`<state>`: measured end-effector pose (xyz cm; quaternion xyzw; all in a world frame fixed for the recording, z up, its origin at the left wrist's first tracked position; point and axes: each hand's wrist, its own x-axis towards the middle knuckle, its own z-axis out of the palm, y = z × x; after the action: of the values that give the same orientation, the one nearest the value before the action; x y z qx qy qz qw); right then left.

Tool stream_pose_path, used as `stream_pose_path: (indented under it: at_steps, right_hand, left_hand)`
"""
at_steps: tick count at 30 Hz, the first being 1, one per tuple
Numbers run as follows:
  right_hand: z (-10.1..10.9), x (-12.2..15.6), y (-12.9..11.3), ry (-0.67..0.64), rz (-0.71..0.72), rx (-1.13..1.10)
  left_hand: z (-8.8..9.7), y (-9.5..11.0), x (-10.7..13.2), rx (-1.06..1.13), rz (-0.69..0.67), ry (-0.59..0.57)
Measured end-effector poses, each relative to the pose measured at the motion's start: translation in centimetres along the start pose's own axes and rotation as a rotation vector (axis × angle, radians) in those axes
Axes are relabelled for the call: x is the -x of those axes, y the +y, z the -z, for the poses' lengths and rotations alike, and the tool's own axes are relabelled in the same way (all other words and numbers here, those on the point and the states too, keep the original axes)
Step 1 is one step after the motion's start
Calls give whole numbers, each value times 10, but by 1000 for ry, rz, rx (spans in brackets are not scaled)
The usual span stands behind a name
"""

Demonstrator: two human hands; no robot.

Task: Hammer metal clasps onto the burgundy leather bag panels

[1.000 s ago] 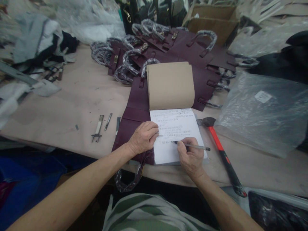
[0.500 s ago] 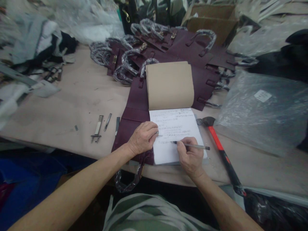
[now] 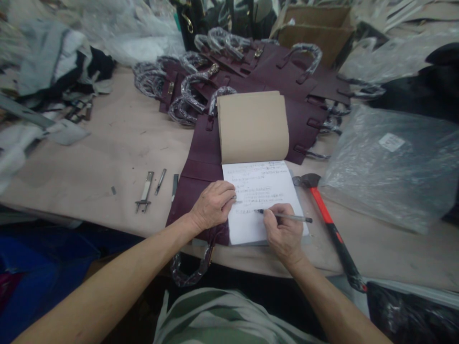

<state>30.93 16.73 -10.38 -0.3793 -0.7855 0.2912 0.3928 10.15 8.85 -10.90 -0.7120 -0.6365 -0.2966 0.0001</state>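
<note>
My right hand (image 3: 285,234) is closed around a pen (image 3: 292,217), its tip on the lined page of an open notebook (image 3: 247,229). Rows of handwriting cover the upper part of that page, and the brown cover (image 3: 254,126) is folded back above it. My left hand (image 3: 214,204) rests at the page's left edge with curled fingers. Something small and shiny shows by its fingertips, too little to make out. Beneath the notebook and left hand lies a dark maroon leather bag piece (image 3: 195,191), its plastic-wrapped handle (image 3: 191,274) hanging over the table's front edge.
A hammer (image 3: 328,217) with a red and black handle lies right of the notebook, near a clear plastic bag (image 3: 390,167). To the left are a metal tool (image 3: 145,191) and a short metal rod (image 3: 160,182). More maroon bag pieces (image 3: 279,71) and a cardboard box (image 3: 313,33) sit behind.
Both hands and the notebook stay almost where they were. The pen has shifted very slightly at most.
</note>
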Motion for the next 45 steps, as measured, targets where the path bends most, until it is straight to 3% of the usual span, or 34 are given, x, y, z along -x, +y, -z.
stream_pose_path:
  at_steps: [8,16,35,45]
  right_hand:
    - [0,1,2,-28,-25,-1]
    - [2,4,3,41,-71,-33]
    - [1,-2,-1,17,57,21]
    - [-1,0,2,9,14,15]
  left_hand:
    - [-1,0,0,-4,1,3]
    - [0,1,0,-4,4,1]
    - [0,1,-1,2,2,3]
    - [1,1,-1,-2,-1,5]
